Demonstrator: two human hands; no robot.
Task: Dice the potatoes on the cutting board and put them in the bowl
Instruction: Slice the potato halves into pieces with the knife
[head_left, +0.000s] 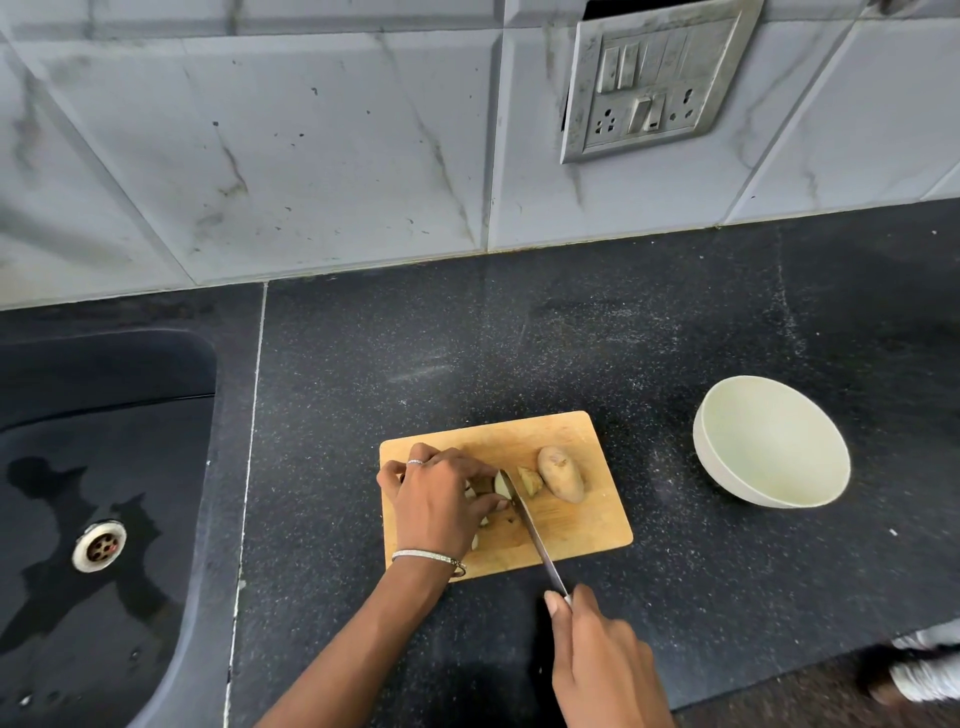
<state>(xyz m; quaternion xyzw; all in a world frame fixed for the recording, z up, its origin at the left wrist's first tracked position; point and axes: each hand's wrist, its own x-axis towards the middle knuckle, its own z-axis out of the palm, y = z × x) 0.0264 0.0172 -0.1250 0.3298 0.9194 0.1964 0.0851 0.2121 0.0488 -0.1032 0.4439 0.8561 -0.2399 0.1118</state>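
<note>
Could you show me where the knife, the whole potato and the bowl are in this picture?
knife (537, 540): head view, on the middle of the blade.
whole potato (561, 474): head view, on the middle of its skin.
bowl (774, 441): head view, on its bare inside wall.

Bowl right of cutting board

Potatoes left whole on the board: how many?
1 whole potato, right end of the cutting board, beside a cut chunk. The left hand covers pieces; some may be hidden.
</note>
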